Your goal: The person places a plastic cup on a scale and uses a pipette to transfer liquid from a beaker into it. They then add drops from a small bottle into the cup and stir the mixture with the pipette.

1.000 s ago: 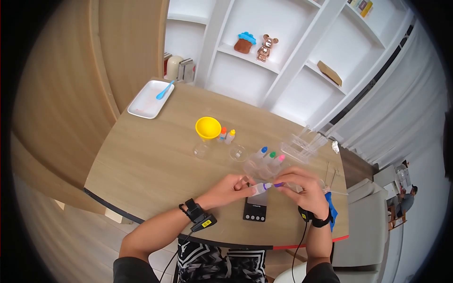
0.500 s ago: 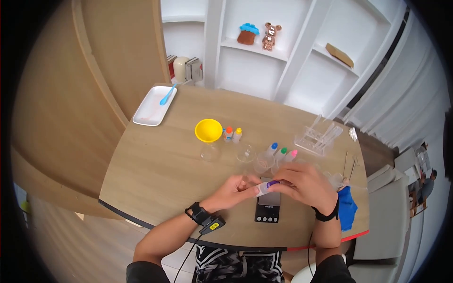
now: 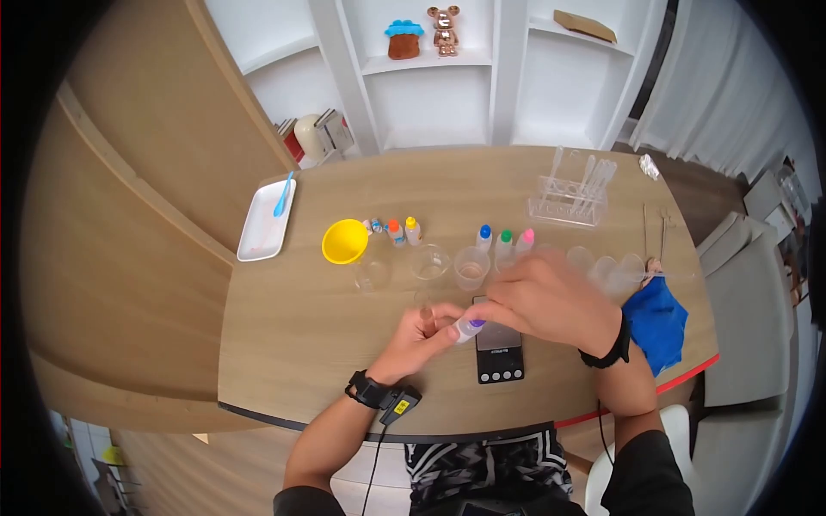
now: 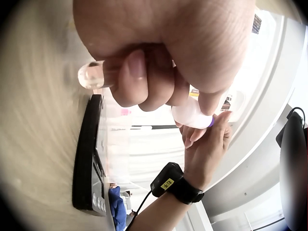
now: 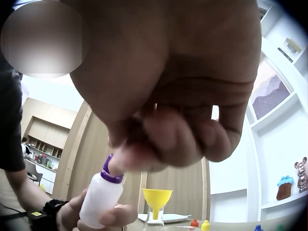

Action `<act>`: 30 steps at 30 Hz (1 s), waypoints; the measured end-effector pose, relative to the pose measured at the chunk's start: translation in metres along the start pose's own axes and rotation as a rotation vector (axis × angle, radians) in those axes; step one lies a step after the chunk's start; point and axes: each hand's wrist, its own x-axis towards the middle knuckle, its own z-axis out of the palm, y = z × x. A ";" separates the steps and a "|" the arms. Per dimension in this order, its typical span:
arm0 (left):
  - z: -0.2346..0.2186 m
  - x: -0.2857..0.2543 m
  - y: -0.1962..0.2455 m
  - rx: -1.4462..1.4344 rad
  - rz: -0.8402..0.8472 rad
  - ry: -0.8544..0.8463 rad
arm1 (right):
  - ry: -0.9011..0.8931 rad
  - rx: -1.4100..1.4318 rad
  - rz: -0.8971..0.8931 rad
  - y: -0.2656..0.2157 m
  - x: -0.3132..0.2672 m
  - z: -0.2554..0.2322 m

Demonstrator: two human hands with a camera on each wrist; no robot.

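Observation:
A small white squeeze bottle point(image 5: 101, 199) with a purple cap point(image 5: 111, 176) is held tilted over the table. My left hand point(image 3: 411, 346) grips the bottle's body between thumb and forefinger. Its other fingers curl around a clear, round-ended tube point(image 4: 90, 75), most of which the hand hides. From the other side, my right hand point(image 3: 555, 299) pinches the cap at the bottle's neck, palm downward. Below and between the hands lies a black digital scale point(image 3: 501, 363), partly covered by the right hand in the head view.
Bottles with blue point(image 3: 485, 231), green and pink caps stand behind the hands, near clear cups point(image 3: 471, 268). A yellow funnel point(image 3: 345, 242) and orange- and yellow-capped bottles are left of them. A test tube rack point(image 3: 566, 209) stands back right, a blue cloth point(image 3: 658, 322) front right, a white tray point(image 3: 265, 225) far left.
One second ago the purple cap was apart from the bottle's nozzle; now it sits on the bottle. My right hand has turned over the cap. The head view has shifted.

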 end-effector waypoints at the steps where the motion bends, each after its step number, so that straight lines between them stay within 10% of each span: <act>1: 0.000 0.000 0.000 -0.003 -0.010 0.000 | -0.057 -0.075 0.029 -0.001 0.000 -0.002; 8: -0.007 -0.001 -0.007 -0.043 -0.016 -0.009 | 0.227 0.143 -0.102 -0.007 0.003 0.001; 13: -0.006 0.000 -0.010 -0.008 0.008 -0.006 | 0.014 -0.058 -0.022 -0.012 0.006 0.003; 19: -0.010 -0.003 -0.015 -0.172 0.038 0.002 | 0.151 0.316 -0.029 -0.016 0.005 -0.002; 30: -0.016 -0.004 -0.025 -0.101 0.023 0.024 | 0.148 0.066 -0.006 -0.023 0.001 0.018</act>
